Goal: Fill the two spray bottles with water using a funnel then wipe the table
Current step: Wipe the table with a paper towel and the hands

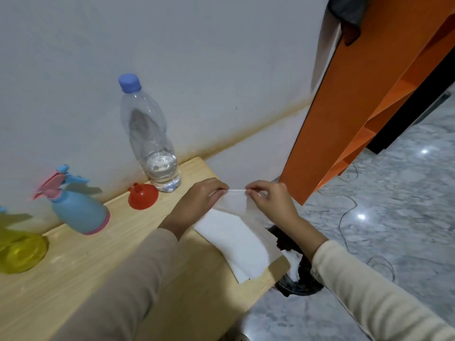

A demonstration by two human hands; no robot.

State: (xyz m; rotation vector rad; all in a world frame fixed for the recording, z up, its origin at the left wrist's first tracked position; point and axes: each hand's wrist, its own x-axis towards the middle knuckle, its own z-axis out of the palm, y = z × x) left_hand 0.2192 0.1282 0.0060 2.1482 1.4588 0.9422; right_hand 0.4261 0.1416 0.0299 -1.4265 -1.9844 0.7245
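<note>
A pale wooden table (73,279) fills the lower left of the frame. Along its far edge, left to right, stand a translucent yellow spray bottle (19,252) (cut by the frame's border), a blue plastic spray bottle (78,212), a red plastic funnel (142,196) mouth down, and a clear water bottle (152,143). A white paper tissue (236,239) lies at its right end.

I take this for a room in a home. I see a plain painted wall (221,70) with a grimy yellowed line along its base, a glossy marble-patterned floor (398,242), an orange cupboard (344,119) with dark cloth (347,11) hung over its top, a thin loose cable (353,207) on the floor, and a small wooden bench (73,267) against the wall.
</note>
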